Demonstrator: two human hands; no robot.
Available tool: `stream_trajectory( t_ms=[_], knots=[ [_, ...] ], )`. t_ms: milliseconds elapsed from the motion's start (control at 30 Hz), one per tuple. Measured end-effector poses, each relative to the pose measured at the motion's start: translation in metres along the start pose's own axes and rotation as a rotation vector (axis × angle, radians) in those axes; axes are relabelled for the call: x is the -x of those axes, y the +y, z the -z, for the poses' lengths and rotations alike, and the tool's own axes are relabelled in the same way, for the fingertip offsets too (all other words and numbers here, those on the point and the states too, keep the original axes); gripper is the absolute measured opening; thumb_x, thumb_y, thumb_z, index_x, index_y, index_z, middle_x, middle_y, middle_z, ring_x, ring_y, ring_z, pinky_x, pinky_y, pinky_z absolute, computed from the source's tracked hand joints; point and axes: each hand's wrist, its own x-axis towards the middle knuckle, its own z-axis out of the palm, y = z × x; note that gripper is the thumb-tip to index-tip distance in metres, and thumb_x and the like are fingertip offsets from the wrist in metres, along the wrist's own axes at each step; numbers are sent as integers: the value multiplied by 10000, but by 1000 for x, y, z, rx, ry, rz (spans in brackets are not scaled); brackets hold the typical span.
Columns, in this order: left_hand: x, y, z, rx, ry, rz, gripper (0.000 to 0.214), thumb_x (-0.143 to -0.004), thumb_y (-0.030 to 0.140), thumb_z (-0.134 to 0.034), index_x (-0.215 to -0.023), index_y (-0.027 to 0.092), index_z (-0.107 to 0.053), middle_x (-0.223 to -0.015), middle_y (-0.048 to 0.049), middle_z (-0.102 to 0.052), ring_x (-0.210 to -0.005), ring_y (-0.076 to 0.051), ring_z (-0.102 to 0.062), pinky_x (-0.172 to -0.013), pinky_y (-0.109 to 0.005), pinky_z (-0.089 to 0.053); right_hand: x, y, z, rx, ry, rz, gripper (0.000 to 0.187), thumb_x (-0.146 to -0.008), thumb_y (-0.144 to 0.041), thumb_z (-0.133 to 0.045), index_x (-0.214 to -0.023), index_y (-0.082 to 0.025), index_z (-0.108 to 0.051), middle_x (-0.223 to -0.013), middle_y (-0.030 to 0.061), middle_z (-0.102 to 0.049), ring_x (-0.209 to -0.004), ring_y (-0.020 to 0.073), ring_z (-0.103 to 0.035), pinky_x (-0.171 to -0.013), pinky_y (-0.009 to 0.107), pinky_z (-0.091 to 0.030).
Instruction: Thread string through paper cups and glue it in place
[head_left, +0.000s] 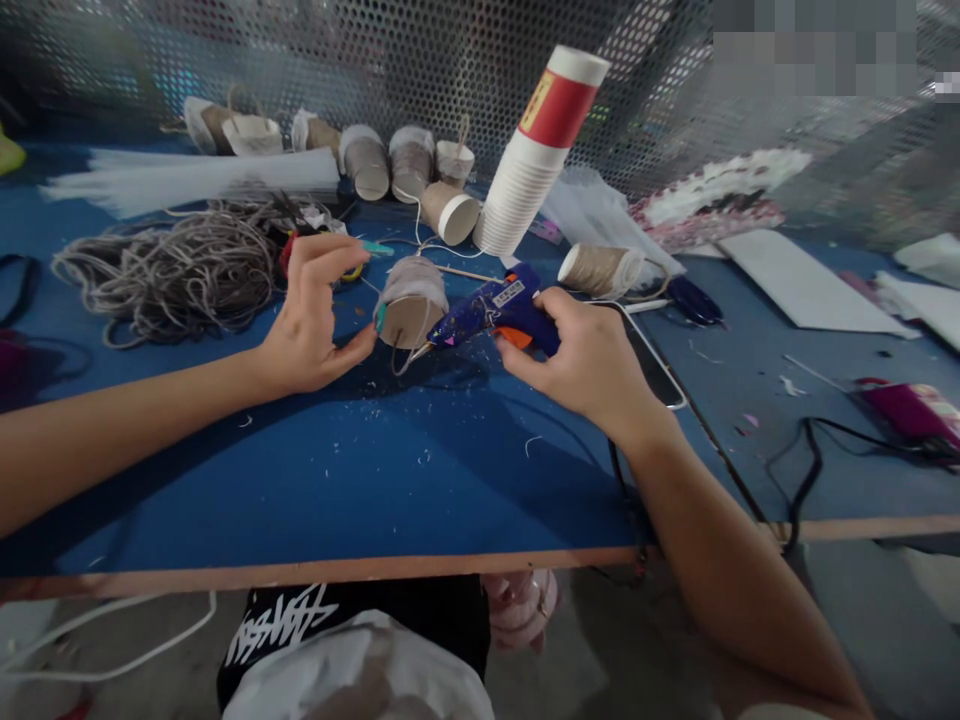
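My right hand [592,360] grips a blue hot glue gun [487,308] with an orange trigger. Its nozzle points left, close to the bottom of a paper cup [411,318] partly wrapped in grey yarn. A loop of yarn hangs by the nozzle tip. To the cup's left is my left hand [315,320], thumb and forefinger spread apart, with turquoise covers on both tips. The thumb tip is at the cup's side; whether it presses on it I cannot tell. Behind my left hand lies a tangled heap of grey yarn [180,265], beside partly hidden scissors [287,250].
A tall stack of paper cups [517,180] leans at the back. Several wrapped cups [365,165] stand near the perforated metal screen [450,60]. A phone [652,355] lies under my right hand. White card [814,280] and a purple object [911,415] are at right.
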Motion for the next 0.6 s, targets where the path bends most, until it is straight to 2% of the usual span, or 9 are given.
stream_trajectory(
  t_ms=[133, 267, 433, 600],
  knots=[
    [-1, 7, 3, -50, -110, 75, 539, -885, 244, -557, -1362, 202, -308, -1232, -155, -478, -1155, -270, -502, -942, -513, -532, -1, 2, 5, -42, -50, 49, 244, -737, -421, -584, -804, -191, -536, -659, 20, -549, -583, 158, -484, -591, 292, -351],
    [-1, 8, 5, 2, -121, 147, 491, -876, 254, -529, -1335, 254, -353, -1231, -129, -509, -1150, -294, -523, -909, -523, -544, -3, 5, 13, -84, -100, 92, 214, -724, -390, -594, -745, -200, -498, -655, 9, -538, -578, 139, -463, -589, 280, -341],
    [-3, 8, 6, 60, -128, 80, 515, -878, 331, -525, -1358, 219, -376, -1330, -146, -487, -1225, -328, -500, -1038, -581, -450, -3, 5, 17, -74, -121, 122, 211, -729, -386, -587, -738, -201, -486, -657, 3, -523, -573, 128, -430, -583, 275, -323],
    [-4, 9, 2, 41, -218, 107, 571, -910, 277, -494, -1442, 218, -293, -1424, -135, -479, -1326, -295, -476, -1096, -523, -440, -2, 7, 15, -54, -163, 166, 249, -731, -427, -581, -771, -188, -526, -650, 5, -520, -576, 134, -437, -586, 276, -326]
  ],
)
